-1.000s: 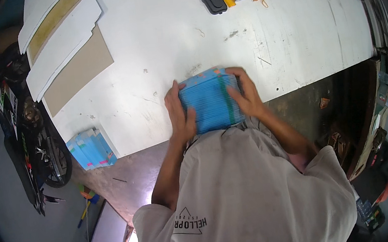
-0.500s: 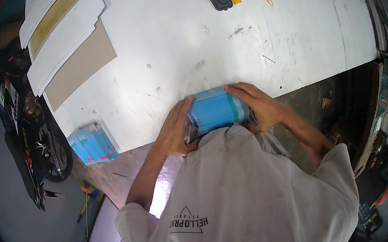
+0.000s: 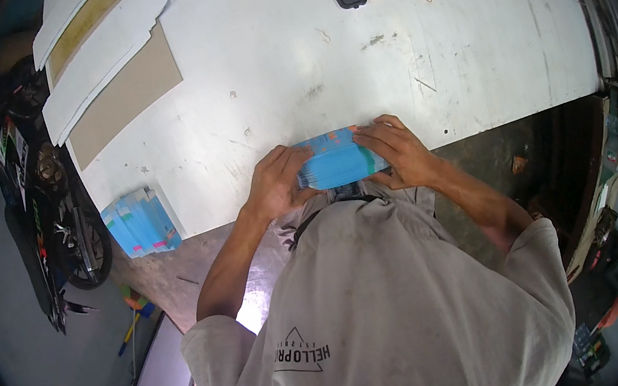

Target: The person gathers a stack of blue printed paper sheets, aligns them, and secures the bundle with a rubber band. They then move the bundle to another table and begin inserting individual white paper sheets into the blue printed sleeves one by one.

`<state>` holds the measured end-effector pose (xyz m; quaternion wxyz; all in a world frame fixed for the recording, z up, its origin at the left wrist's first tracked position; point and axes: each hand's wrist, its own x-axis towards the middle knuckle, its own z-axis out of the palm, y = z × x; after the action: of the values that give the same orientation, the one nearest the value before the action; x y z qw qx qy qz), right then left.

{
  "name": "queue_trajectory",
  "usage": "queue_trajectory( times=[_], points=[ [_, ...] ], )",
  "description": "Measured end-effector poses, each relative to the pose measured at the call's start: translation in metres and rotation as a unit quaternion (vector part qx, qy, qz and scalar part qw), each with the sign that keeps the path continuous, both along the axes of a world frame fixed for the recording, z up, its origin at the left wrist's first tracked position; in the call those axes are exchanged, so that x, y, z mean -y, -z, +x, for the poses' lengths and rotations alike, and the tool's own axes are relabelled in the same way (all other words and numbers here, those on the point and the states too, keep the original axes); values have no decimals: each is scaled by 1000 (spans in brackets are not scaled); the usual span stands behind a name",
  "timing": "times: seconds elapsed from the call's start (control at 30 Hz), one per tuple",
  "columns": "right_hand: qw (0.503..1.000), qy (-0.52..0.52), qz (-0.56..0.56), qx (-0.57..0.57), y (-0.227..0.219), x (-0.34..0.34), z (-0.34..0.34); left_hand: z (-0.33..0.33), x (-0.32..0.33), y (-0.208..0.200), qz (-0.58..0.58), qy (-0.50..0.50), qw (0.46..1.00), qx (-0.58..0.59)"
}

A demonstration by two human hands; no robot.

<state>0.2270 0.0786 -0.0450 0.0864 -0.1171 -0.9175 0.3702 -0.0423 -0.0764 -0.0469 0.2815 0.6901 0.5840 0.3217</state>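
My left grip [image 3: 275, 178] and right grip [image 3: 400, 153] are clamped on opposite ends of the blue layered stack [image 3: 339, 165] at the near edge of the desk [image 3: 258, 84]; even pressure from both sides, without twisting, should, I judge, best hold its layers flush.

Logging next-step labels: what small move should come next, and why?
Probably nudge the blue stack slightly forward, keeping both hands on it. It sits at the near edge of the white table, close to the shirt, with bare tabletop just beyond. The left hand and right hand grip opposite ends, so a level push looks manageable.
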Motion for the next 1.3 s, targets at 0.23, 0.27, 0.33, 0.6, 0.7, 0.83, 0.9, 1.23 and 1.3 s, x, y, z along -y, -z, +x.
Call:
queue_trajectory(
  times=[0.23,0.27,0.33,0.6,0.7,0.83,0.9,1.23,1.3],
  points=[
    [999,-5,34,-4,0,-1,-1,4,4,1,28,-27,999,12],
    [999,1,47,2,-3,3,-3,6,5,1,37,-44,998,13],
    [997,16,57,59,-9,13,-8,6,5,1,27,-42,999,11],
    [996,13,79,48,-1,17,-18,25,-9,-13,6,-49,994,-95],
    [996,7,83,41,-15,3,-26,11,-16,-13,-19,-26,993,-112],
    [992,9,94,79,-30,-34,-47,1,-51,-22,-45,-56,989,-132],
    [984,10,131,120,-21,-42,-60,12,-66,-17,-81,-66,980,-170],
    [964,-41,171,200,-28,-51,-83,36,-95,-28,-200,-46,942,-267],
    [968,-20,183,172,-31,-51,-85,38,-94,-32,-158,-76,944,-278]
  ],
)
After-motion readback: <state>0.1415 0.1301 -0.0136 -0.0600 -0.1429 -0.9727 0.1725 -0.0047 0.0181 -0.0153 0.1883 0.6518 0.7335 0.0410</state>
